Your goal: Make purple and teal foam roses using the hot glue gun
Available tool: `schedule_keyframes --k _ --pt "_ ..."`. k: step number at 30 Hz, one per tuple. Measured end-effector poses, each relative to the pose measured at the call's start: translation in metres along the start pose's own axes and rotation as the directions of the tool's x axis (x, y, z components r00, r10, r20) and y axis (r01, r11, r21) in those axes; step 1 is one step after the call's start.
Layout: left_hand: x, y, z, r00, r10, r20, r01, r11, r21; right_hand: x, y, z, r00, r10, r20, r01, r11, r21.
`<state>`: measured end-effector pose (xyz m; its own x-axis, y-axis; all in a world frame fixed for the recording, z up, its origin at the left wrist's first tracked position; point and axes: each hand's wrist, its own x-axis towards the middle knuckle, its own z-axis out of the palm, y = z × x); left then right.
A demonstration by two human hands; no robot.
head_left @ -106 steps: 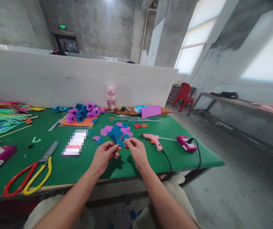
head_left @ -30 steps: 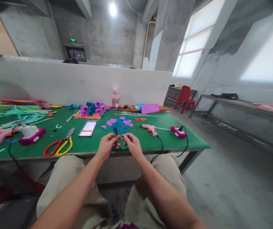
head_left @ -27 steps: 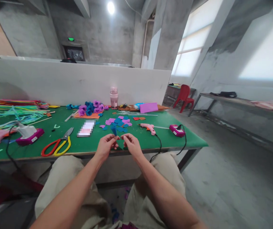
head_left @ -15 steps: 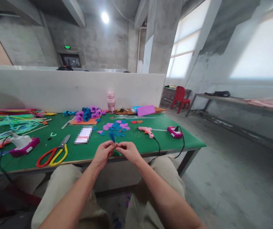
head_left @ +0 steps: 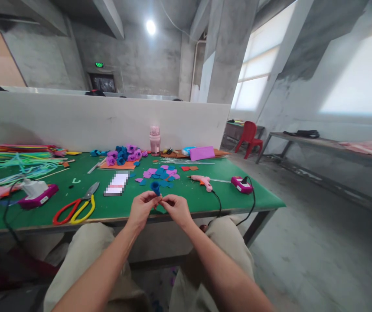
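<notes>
Card (head_left: 115, 190) pixelated, perhaps a phone.

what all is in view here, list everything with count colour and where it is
table: one, green top, in front of the person
rolled flower piece: one, blue, pinched in both hands
loose petals: a scatter, blue and purple, mid table
finished flowers: a cluster, blue and purple, far side on an orange sheet
scissors: one, red and yellow handles, near left
glue gun: one, pink, right of the petals
power strip: one, magenta, near the right edge
bottle: one, pink, by the white divider
pipe cleaners: a pile, mostly green, far left
chair: one, red, beyond the table
left hand: grip on the flower piece
right hand: grip on the flower piece
</notes>
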<state>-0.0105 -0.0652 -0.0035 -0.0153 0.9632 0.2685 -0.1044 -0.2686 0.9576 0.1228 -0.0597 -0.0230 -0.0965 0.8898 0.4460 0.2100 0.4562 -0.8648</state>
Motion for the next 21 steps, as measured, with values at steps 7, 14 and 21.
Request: schedule_keyframes --k 7,14,21 --pt "-0.001 0.011 -0.006 0.998 0.047 0.032 -0.052 0.984 0.171 0.007 0.002 -0.026 1.000 0.021 0.003 -0.021 0.999 0.032" --pt "-0.003 0.011 -0.005 0.986 0.015 0.167 -0.051 0.975 0.216 0.010 -0.006 -0.053 0.975 0.219 -0.041 -0.187 0.905 0.382" --pt "-0.004 0.007 -0.005 0.951 -0.085 0.299 0.041 0.988 0.152 0.002 -0.022 -0.052 0.986 0.169 0.014 -0.162 0.916 0.368"
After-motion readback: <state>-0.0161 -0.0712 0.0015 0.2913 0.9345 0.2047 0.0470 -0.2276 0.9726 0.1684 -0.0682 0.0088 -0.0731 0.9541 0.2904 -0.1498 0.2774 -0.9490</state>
